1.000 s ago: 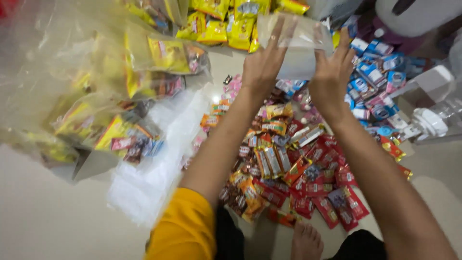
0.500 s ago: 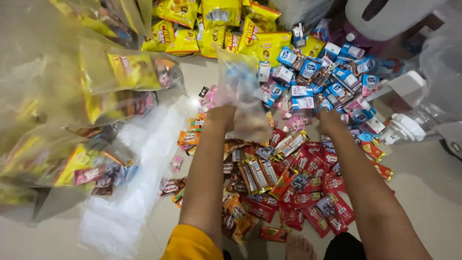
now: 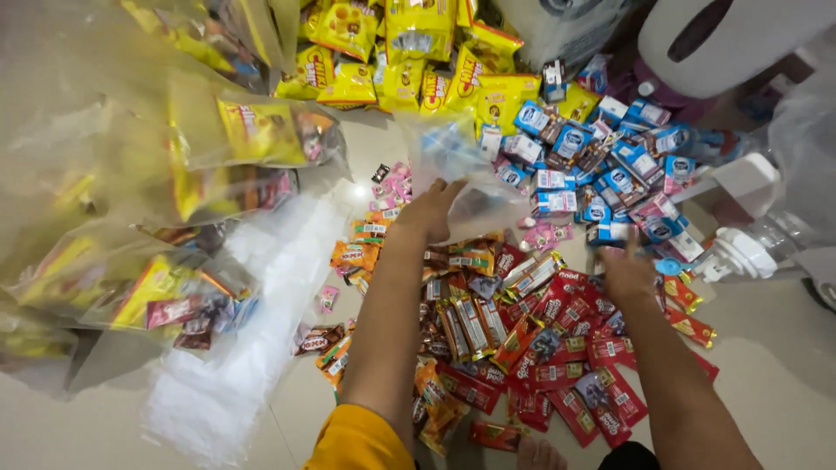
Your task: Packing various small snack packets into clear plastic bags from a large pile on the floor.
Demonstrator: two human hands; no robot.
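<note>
A pale tiled floor [image 3: 784, 365] lies strewn with snack packets. The left hand [image 3: 433, 209] clasps a clear, crinkled plastic bag [image 3: 461, 165] above red wrapped bars [image 3: 566, 348], while the right hand [image 3: 625, 271], fingers loose and grasping nothing, reaches towards small blue-and-white cartons [image 3: 610, 174] below yellow snack pouches [image 3: 418, 52].

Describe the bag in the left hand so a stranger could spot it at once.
Start at the heap of red snack packets spread on the floor. Just above its top edge, the left hand lifts a clear plastic bag. Unlike the stuffed bags at left, it looks empty and see-through.
</note>
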